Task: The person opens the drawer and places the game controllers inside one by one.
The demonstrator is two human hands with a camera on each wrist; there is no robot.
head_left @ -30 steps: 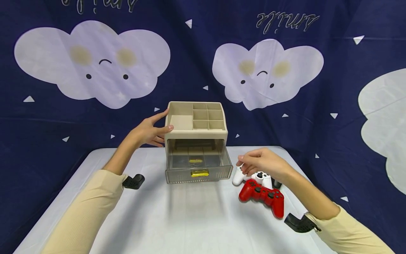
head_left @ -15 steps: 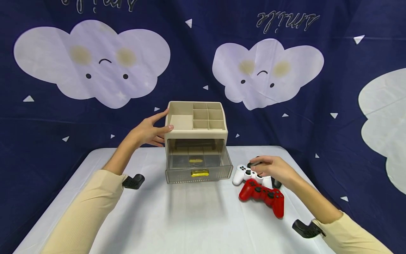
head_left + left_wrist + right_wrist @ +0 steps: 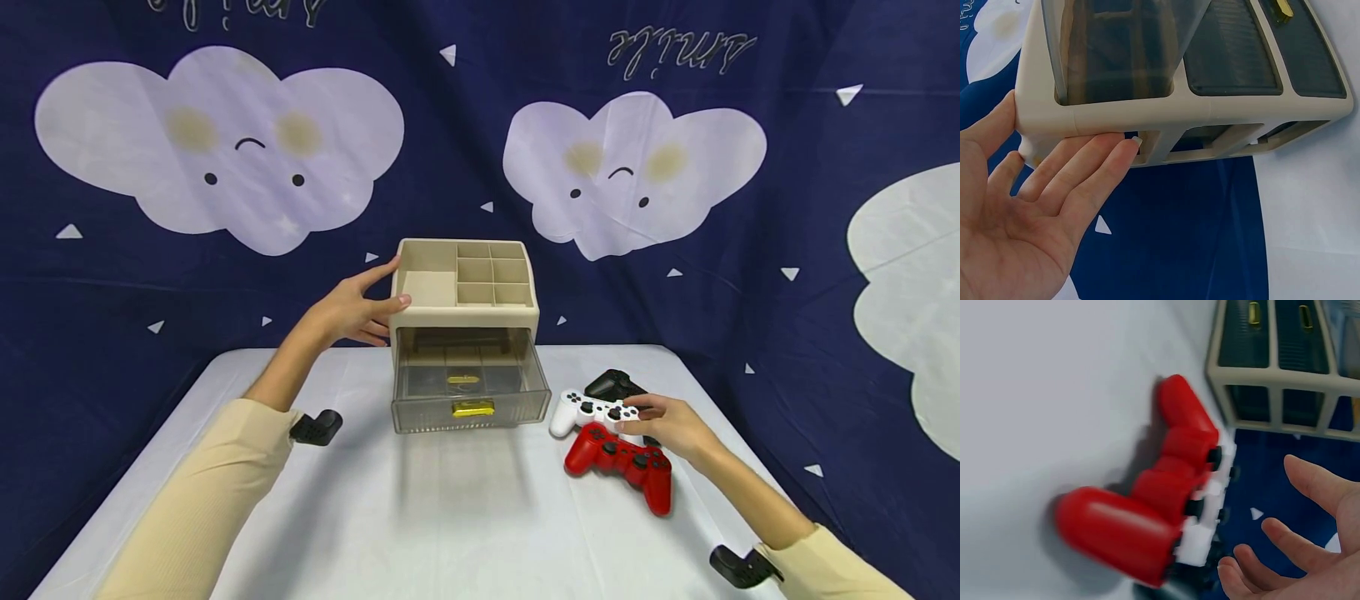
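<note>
In the head view, the left hand (image 3: 348, 312) lies wide-gripped against the cream plastic organizer (image 3: 465, 318) with its smoky clear drawer (image 3: 435, 415) pulled out, while the right hand (image 3: 667, 425) reaches the white plastic game controller (image 3: 588, 410) on the white-covered bench (image 3: 337, 517), between the red plastic controller (image 3: 618, 460) and the black plastic controller (image 3: 609, 383) (crowding that could make a lift drag a neighbour). In the left wrist view, nearly straight fingers merely rest along the frame, so a knocked drawer might shift it. In the right wrist view, that grip is wide and holds nothing, so closing off-centre could let a controller slip.

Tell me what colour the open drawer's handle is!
Gold; the handle shows best in the head view.
</note>
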